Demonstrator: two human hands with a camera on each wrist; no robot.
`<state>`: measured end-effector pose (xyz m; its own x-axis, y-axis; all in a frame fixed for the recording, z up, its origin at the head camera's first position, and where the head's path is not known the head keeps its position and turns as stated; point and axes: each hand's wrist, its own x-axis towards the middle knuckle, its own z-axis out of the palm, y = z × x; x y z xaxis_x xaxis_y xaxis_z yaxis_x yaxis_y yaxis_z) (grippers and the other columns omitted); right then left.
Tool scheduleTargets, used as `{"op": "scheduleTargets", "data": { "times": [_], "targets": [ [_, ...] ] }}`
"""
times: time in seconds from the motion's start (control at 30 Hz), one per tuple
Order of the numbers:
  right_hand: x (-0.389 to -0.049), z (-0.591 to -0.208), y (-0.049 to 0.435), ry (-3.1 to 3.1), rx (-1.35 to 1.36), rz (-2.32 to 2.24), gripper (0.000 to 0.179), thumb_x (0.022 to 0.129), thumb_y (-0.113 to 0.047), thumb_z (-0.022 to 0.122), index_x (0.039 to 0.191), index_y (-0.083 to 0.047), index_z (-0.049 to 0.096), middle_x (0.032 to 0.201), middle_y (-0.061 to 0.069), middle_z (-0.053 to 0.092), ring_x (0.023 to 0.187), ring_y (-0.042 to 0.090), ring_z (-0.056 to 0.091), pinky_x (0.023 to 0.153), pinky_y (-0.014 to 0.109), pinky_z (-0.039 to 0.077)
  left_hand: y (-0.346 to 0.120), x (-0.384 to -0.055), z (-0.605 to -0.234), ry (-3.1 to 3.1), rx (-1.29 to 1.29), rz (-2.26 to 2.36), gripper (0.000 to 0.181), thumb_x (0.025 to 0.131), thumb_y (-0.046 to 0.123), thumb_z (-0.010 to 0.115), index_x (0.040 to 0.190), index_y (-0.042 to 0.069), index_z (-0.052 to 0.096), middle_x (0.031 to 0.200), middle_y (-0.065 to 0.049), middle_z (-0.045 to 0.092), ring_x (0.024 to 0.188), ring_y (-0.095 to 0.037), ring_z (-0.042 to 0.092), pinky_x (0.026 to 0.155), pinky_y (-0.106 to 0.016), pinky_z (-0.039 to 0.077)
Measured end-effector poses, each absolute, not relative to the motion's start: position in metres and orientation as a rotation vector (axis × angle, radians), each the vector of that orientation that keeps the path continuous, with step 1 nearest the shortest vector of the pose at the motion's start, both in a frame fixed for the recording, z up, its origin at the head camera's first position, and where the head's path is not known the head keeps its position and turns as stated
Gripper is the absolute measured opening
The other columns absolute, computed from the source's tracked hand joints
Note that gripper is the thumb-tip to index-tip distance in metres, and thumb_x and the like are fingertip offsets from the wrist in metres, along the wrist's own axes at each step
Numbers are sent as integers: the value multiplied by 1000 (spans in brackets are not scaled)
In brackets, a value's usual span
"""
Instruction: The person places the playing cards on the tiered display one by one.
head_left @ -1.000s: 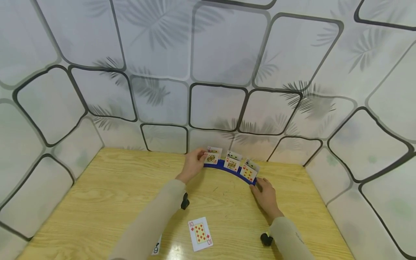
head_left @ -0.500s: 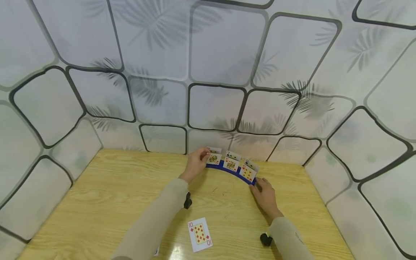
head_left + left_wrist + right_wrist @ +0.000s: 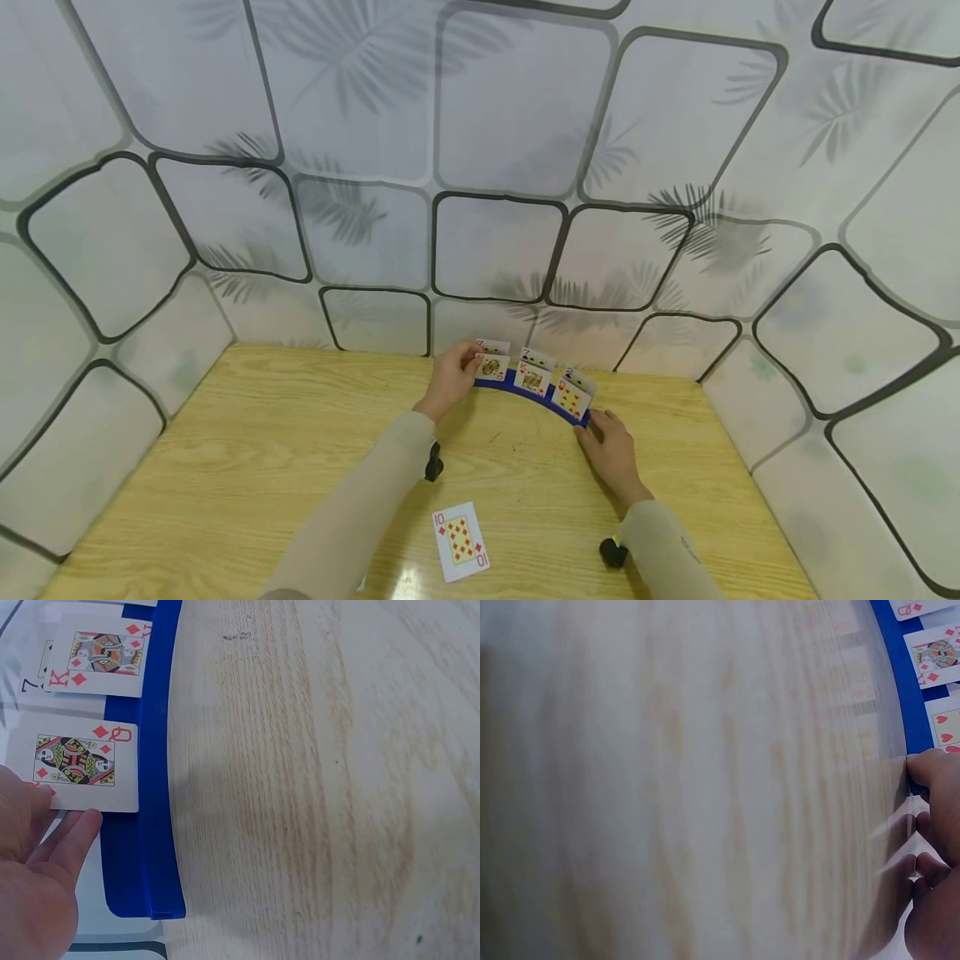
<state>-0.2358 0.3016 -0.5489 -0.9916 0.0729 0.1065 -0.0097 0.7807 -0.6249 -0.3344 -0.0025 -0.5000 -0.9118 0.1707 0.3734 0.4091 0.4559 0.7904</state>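
Note:
A curved blue card holder [image 3: 549,402] stands near the back of the table, with playing cards upright in it in front and back rows. At its left end my left hand [image 3: 448,382] pinches the queen of diamonds [image 3: 75,761], thumb over its face and fingers behind. The queen's lower edge meets the blue holder. Beside it stands the king of diamonds [image 3: 109,654], a black seven partly hidden behind. A hearts number card [image 3: 571,400] stands at the right. My right hand [image 3: 611,454] grips the holder's right end, thumb in front.
A ten of diamonds [image 3: 460,542] lies face up on the wooden table [image 3: 300,450] near the front. A sliver of another card [image 3: 362,583] shows beside my left sleeve. A patterned wall [image 3: 495,250] rises close behind the holder.
My left hand has shifted slightly right with the queen. The left sleeve now covers more of the card near the front. My right hand stays at the holder's end.

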Motion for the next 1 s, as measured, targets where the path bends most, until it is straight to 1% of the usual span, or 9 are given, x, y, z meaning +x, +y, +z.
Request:
{"op": "scheduleTargets", "data": {
  "times": [0.3,0.67,0.83,1.0],
  "targets": [
    [-236,-549,301,-2853,-53,989,55,106,-24,63,150,7,51,156,30,50,153,53,33,126,68,25,-3,-335,-501,-2461,-507,-1450,7,103,2,65,107,3,71,102,-17,76,89,-27,71,75,-37,60],
    [-236,-552,302,-2850,-65,1005,56,106,-23,63,150,8,50,156,30,49,154,52,32,126,66,24,-2,-336,-503,-2501,-502,-1425,8,103,2,65,109,3,71,102,-16,77,90,-28,72,77,-39,61],
    [-237,-552,302,-2850,-62,997,56,106,-23,63,150,8,50,156,30,49,153,52,32,126,67,25,-1,-335,-502,-2527,-458,-1452,10,103,2,65,110,3,71,103,-16,76,89,-26,70,76,-37,59],
    [-237,-552,303,-2850,-54,991,56,106,-23,63,150,9,50,156,31,49,153,52,32,126,67,25,-2,-335,-502,-2526,-471,-1438,10,103,1,65,110,2,71,102,-16,76,86,-24,68,73,-34,57]
  ]
}}
